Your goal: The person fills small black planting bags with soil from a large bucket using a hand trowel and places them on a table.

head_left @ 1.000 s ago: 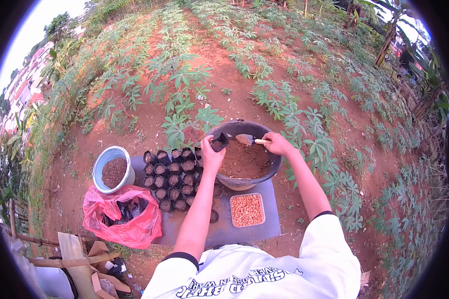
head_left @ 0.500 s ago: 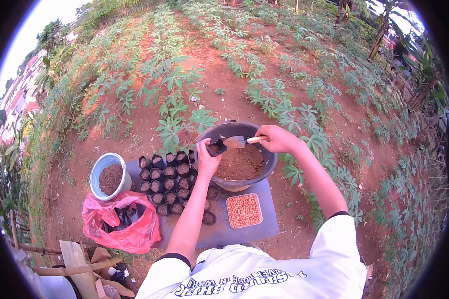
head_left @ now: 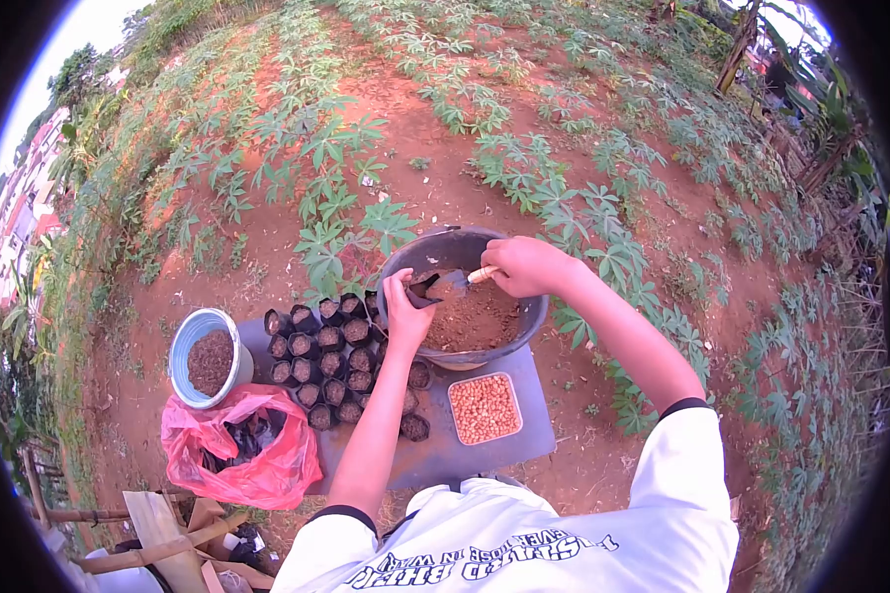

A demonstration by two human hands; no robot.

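Note:
My left hand [head_left: 405,308] grips a small black seedling bag [head_left: 424,289] over the left side of a large dark basin [head_left: 539,321] of reddish-brown soil [head_left: 477,324]. In my right hand [head_left: 517,265] is the light-coloured handle of a small trowel [head_left: 482,275], fingers wrapped round it. The trowel's blade carries soil and points left at the bag's mouth. Left of the basin, several soil-filled black bags [head_left: 329,339] stand in rows. A clear tub of orange-yellow corn kernels [head_left: 485,408] sits in front of the basin.
A grey board [head_left: 509,457] bears the bags, tub and basin. At its left are a pale blue bucket [head_left: 239,371] of dark soil and a pink plastic bag [head_left: 287,465] with black plastic inside. Leafy plants [head_left: 331,259] grow beyond; wooden pieces [head_left: 158,534] lie at lower left.
The trowel has tipped and come closer to the seedling bag's mouth, its soil now at the opening. My right hand has shifted left, and the whole view has moved slightly.

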